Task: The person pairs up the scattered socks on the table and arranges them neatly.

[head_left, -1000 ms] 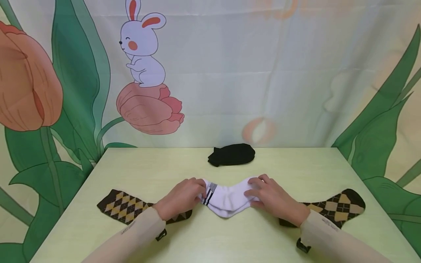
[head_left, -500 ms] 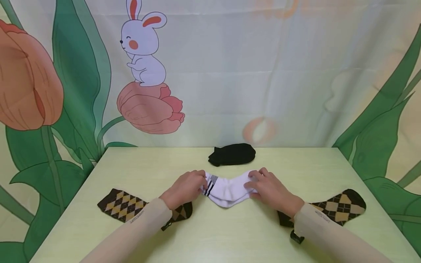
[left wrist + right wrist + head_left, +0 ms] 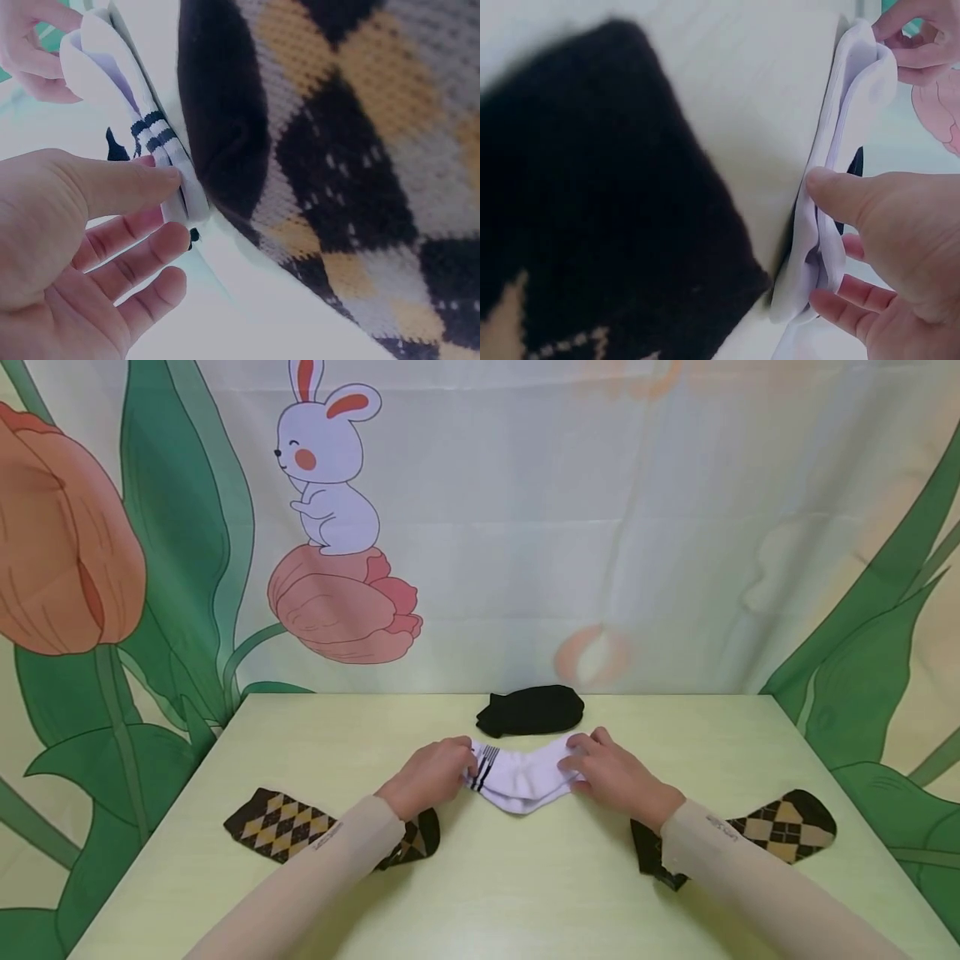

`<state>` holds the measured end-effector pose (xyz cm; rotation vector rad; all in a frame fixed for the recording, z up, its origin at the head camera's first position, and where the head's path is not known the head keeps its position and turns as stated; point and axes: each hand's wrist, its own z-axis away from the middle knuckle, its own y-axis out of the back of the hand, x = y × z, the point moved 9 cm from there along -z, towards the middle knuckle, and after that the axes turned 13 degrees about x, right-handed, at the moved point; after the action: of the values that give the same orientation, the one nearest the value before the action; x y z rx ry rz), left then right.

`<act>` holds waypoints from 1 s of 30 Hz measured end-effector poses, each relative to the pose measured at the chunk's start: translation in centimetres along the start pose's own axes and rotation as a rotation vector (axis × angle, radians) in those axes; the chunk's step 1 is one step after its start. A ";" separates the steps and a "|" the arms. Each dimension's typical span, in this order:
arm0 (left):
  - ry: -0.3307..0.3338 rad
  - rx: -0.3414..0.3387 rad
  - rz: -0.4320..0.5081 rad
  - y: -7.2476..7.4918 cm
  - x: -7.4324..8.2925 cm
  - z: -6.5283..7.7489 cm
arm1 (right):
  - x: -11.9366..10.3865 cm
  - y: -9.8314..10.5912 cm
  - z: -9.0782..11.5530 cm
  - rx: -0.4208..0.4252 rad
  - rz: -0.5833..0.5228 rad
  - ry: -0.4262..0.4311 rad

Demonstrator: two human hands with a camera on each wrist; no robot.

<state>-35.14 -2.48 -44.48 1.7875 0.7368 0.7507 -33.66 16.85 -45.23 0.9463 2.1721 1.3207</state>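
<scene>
A pair of white socks (image 3: pixel 521 777) with dark stripes near the cuff lies stacked at the middle of the table. My left hand (image 3: pixel 433 772) pinches the cuff end; in the left wrist view its thumb (image 3: pixel 161 184) presses the striped edge, with fingers behind. At the toe end, my right hand (image 3: pixel 618 775) holds the socks from above, its thumb (image 3: pixel 832 187) on the near side and fingertips on the other. Just beyond lies a black pair of socks (image 3: pixel 532 710). Two layers of white fabric show in the right wrist view.
A brown and yellow argyle sock (image 3: pixel 281 827) lies under my left forearm. Another argyle sock (image 3: pixel 787 827) with larger diamonds lies partly beneath my right forearm. Behind the pale table (image 3: pixel 510 893) hangs a printed curtain (image 3: pixel 495 527) with a rabbit and tulips.
Both hands have moved the white socks away from me across the table, closer to the black pair. The argyle and black socks have stayed in place.
</scene>
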 end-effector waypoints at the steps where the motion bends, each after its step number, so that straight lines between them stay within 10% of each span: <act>1: 0.006 -0.003 0.003 -0.1 -0.1 -0.1 | 0.1 0.0 -0.1 -0.003 -0.001 -0.003; 30: 0.072 0.008 0.034 -1.1 -2.0 -1.5 | 3.2 -1.1 -1.5 -0.033 0.000 -0.097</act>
<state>-37.65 -2.89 -45.36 1.7920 0.7596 0.8389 -37.20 17.89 -45.58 0.9764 2.0709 1.2798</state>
